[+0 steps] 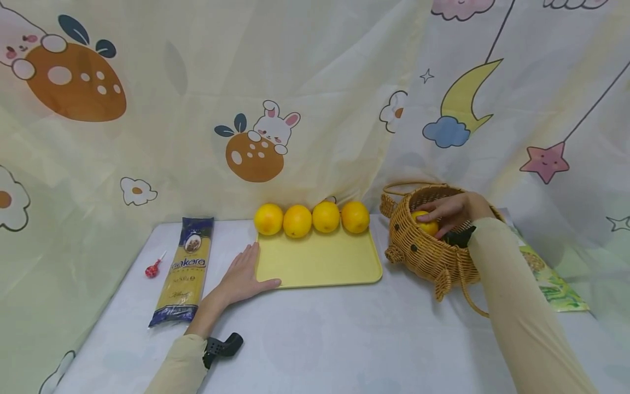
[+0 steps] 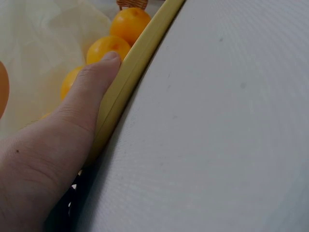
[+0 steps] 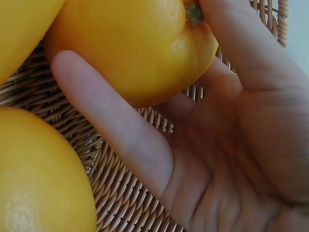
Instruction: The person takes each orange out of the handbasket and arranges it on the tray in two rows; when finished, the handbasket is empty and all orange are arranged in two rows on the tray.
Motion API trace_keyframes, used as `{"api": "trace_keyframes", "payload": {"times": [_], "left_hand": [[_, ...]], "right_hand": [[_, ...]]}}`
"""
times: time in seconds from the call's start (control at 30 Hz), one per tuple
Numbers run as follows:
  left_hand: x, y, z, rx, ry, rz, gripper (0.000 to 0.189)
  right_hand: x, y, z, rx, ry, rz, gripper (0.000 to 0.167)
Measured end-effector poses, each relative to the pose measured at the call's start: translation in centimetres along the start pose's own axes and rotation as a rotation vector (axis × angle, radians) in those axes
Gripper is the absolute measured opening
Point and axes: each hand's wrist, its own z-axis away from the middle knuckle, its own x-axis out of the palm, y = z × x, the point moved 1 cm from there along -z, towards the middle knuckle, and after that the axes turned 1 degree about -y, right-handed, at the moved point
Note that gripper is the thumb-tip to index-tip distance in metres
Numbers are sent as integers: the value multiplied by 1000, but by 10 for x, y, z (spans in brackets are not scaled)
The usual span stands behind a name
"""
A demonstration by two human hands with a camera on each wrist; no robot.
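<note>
Cream sleeves [image 1: 517, 295] cross a white table [image 1: 334, 339], the right hand [image 1: 450, 212] inside a wicker basket [image 1: 428, 261].
Its fingers and thumb curl round one orange [image 1: 425, 225] there, beside two loose oranges [image 3: 43, 179]; the left hand [image 1: 240, 278] lies with straight fingers at a yellow tray [image 1: 315, 262]'s left edge, thumb spread along its front, four lined-up oranges [image 1: 297, 221] at its back.

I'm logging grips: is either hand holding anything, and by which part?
The right hand holds an orange round its side, thumb near the stem end; the left hand only touches the tray.
</note>
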Motion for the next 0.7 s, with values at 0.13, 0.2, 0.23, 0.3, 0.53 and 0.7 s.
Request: {"api": "trace_keyframes", "payload": {"times": [0.13, 0.2, 0.23, 0.3, 0.53, 0.7], "left_hand": [[1, -1, 0, -1, 0, 4, 128], [1, -1, 0, -3, 1, 1, 129], [1, -1, 0, -4, 1, -3, 129], [0, -1, 0, -5, 1, -6, 129], [-3, 0, 2, -14, -3, -6, 128], [-2, 1, 1, -13, -10, -3, 128]], "right_hand": [[-1, 1, 0, -2, 1, 9, 81], [-2, 1, 0, -6, 6, 12, 81], [-2, 1, -1, -9, 7, 14, 81], [-2, 1, -1, -14, 9, 19, 80], [-3, 0, -3, -33, 3, 32, 81], [-3, -4, 6, -46, 6, 39, 78]]}}
